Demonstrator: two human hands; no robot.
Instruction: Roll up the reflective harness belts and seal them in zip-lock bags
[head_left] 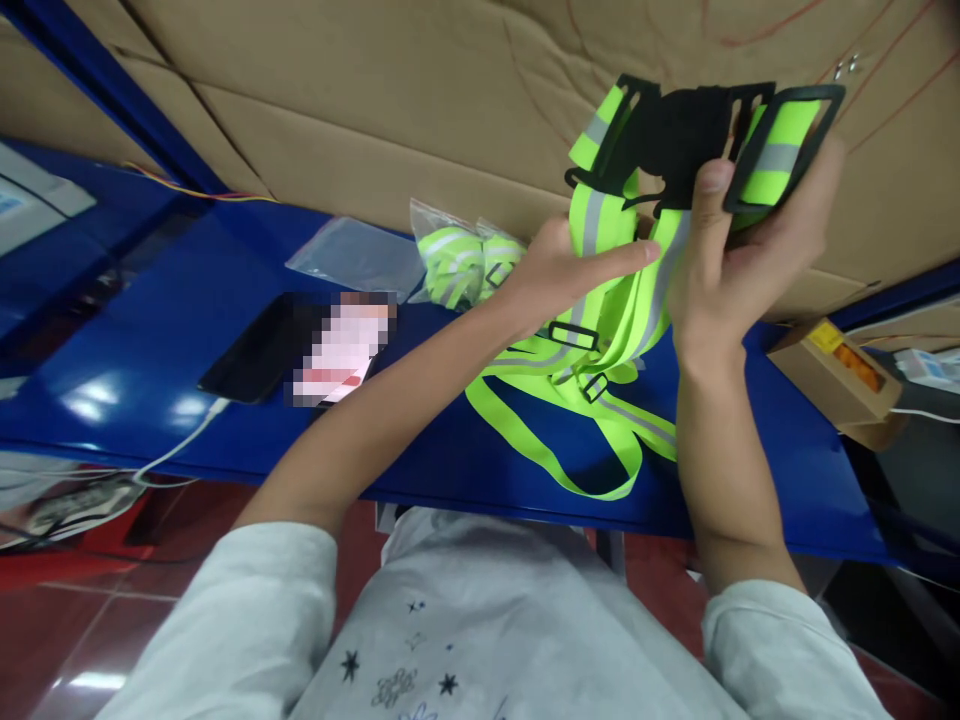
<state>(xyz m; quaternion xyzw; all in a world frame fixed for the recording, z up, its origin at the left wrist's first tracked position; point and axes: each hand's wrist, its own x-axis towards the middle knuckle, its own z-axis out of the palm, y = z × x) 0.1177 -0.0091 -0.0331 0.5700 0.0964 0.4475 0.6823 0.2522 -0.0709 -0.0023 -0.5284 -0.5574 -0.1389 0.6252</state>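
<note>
A neon-yellow reflective harness [592, 225] with grey stripes hangs raised over the blue table, its lower straps looping down onto the tabletop. My right hand [742, 250] grips its top near the large black buckle [675, 145], thumb pressed on the buckle's lower edge. My left hand [566, 265] is closed round the hanging straps just below the buckle, thumb across them. Lower down, a black strap slider [574, 335] and another slider [596, 388] sit on the webbing. Most fingers of both hands are hidden behind the straps.
On the blue table [142, 330] lie a black phone [259, 350], a lit phone [341, 350] with a blurred screen, an empty clear bag [356, 255] and bagged neon straps [454, 265]. A small cardboard box [836, 375] stands right. Cardboard [375, 100] lines the back.
</note>
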